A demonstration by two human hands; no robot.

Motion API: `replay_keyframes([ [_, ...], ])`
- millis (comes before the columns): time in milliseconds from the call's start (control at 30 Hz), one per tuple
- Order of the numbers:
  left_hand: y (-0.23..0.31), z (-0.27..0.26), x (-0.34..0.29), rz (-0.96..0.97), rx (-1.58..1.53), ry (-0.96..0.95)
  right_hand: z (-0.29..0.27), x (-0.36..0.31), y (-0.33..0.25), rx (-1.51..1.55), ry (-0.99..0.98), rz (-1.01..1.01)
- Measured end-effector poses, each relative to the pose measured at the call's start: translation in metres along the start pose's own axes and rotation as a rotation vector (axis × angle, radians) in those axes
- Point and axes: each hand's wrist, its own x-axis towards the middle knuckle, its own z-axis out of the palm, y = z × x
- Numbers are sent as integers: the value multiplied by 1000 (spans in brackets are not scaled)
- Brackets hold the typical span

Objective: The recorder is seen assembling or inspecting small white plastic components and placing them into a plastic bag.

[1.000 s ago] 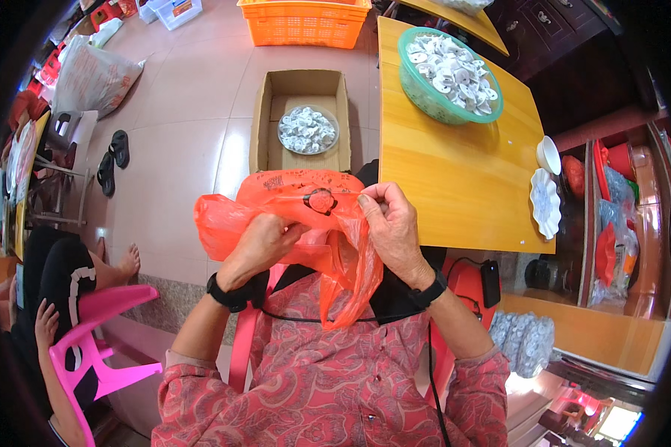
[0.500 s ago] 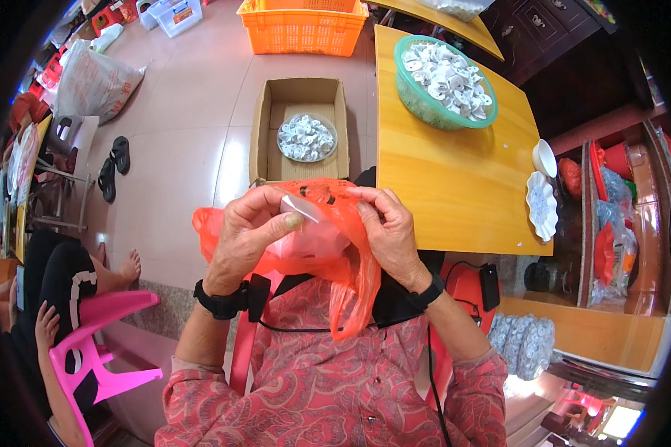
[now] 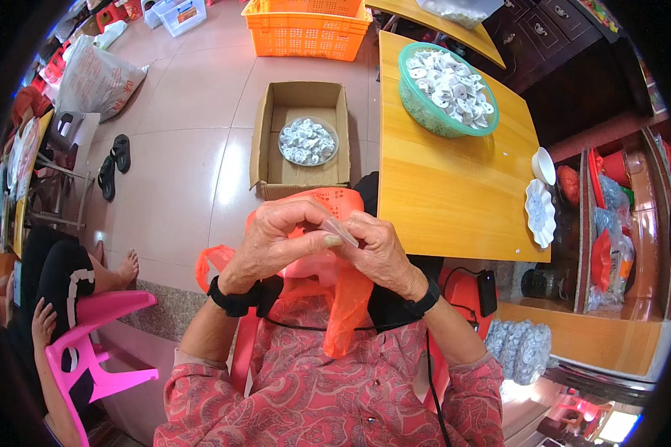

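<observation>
Both of my hands meet above my lap, fingers bent and pinching. Between them is a small, thin, translucent plastic piece (image 3: 340, 232), perhaps a little bag; its exact kind is unclear. My left hand (image 3: 276, 240) grips it from the left, thumb and forefinger together. From the other side my right hand (image 3: 380, 255) pinches its edge, with the fingertips partly hidden. Beneath them a red plastic bag (image 3: 349, 309) lies over my lap, its far edge showing beyond my fingers. Whatever the bag contains is mostly covered by my hands.
Ahead on the floor, a cardboard box (image 3: 263, 141) holds a round clear tub (image 3: 308, 141) of small white parts. On the yellow table (image 3: 455, 201) stand a green basket (image 3: 417, 112) of white pieces, a white bowl (image 3: 544, 165) and a scalloped dish (image 3: 540, 214). A pink stool (image 3: 115, 304) stands left.
My hands have come closer together, and the right has left the red bag's edge for the small plastic piece. The red bag has sunk lower onto my lap.
</observation>
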Motion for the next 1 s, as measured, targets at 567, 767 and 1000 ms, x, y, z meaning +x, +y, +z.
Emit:
replay_keyframes([
  [567, -23, -14, 6, -550, 117, -137, -57, -50, -25, 35, 264, -25],
  [767, -51, -7, 6, -539, 152, 51, -81, -78, -50, 252, 307, 21],
  [1000, -46, 12, 12, -631, 30, 102, -127, -100, -64, -281, 254, 322],
])
